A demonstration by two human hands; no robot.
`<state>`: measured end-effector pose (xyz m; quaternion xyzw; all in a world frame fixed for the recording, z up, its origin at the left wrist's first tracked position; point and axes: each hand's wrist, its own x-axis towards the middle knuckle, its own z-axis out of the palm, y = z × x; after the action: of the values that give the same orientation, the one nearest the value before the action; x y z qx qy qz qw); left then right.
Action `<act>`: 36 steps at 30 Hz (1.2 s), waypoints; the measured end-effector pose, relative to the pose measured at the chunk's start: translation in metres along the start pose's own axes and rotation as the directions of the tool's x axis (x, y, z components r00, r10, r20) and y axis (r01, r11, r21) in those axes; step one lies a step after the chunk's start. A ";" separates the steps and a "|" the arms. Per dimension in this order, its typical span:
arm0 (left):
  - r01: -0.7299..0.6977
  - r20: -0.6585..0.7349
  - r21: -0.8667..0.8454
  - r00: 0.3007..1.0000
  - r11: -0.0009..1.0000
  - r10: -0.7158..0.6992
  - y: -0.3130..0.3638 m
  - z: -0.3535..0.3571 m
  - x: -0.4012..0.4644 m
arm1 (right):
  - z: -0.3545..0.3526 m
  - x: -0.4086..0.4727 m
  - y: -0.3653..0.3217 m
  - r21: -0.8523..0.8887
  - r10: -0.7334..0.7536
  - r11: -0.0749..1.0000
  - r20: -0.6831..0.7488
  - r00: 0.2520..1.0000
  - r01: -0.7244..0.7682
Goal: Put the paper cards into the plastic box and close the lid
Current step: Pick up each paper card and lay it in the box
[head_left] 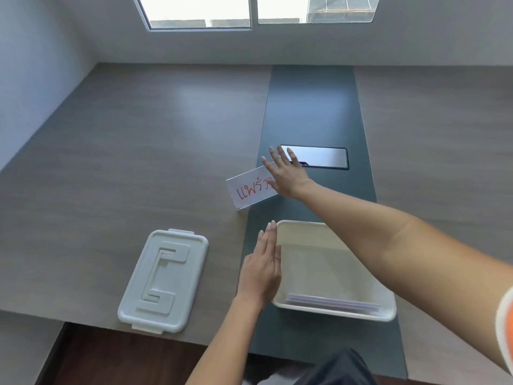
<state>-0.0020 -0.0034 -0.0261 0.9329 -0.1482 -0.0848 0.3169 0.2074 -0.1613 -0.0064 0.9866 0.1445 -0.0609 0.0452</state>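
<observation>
Mid-table, my right hand [286,173] lies open on the card [249,191], gripping nothing; light and flimsy, I'd pinch its edge. Left hand [262,270] open beside the box [288,226].

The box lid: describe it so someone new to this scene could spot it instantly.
Start at the open cream box on the table's dark green strip. Left of it, past the left hand, the lid lies flat on the wood-grain top by the near edge. It is pale grey, with a raised angular pattern.
</observation>
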 end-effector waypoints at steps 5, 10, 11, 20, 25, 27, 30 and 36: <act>0.007 0.008 -0.013 1.000 1.000 -0.007 0.002 -0.002 -0.001 | 0.000 0.003 -0.006 0.066 0.019 0.998 -0.008 1.000 -0.019; 0.000 0.012 -0.018 1.000 1.000 0.001 0.001 -0.001 0.001 | -0.006 -0.018 0.004 0.226 -0.007 0.974 0.004 1.000 0.006; 0.004 0.016 -0.017 1.000 1.000 -0.004 0.001 -0.001 0.001 | -0.006 -0.023 0.007 0.250 0.010 0.968 0.011 1.000 -0.012; 0.047 0.056 -0.036 0.997 0.998 -0.045 0.003 -0.006 0.000 | -0.024 -0.074 0.049 0.423 0.170 0.898 -0.081 0.982 -0.121; 0.044 0.074 -0.075 0.996 0.996 -0.038 0.003 -0.005 -0.001 | -0.056 -0.123 0.068 0.522 0.223 0.849 -0.211 0.952 -0.083; 0.041 0.062 -0.081 0.997 0.996 -0.036 0.000 -0.005 0.001 | -0.067 -0.142 0.070 0.543 0.230 0.837 -0.246 0.941 -0.063; 0.065 0.081 -0.102 0.995 0.993 -0.056 -0.002 -0.003 0.001 | -0.076 -0.174 0.071 0.563 0.226 0.826 -0.270 0.936 -0.037; 0.072 0.090 -0.162 0.994 0.984 -0.058 0.003 -0.004 0.000 | -0.075 -0.232 0.064 0.568 0.216 0.823 -0.344 0.914 0.019</act>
<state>-0.0016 -0.0030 -0.0211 0.9033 -0.1234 -0.1470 0.3837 0.0135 -0.2790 0.1030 0.9540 0.0743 0.1012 -0.2724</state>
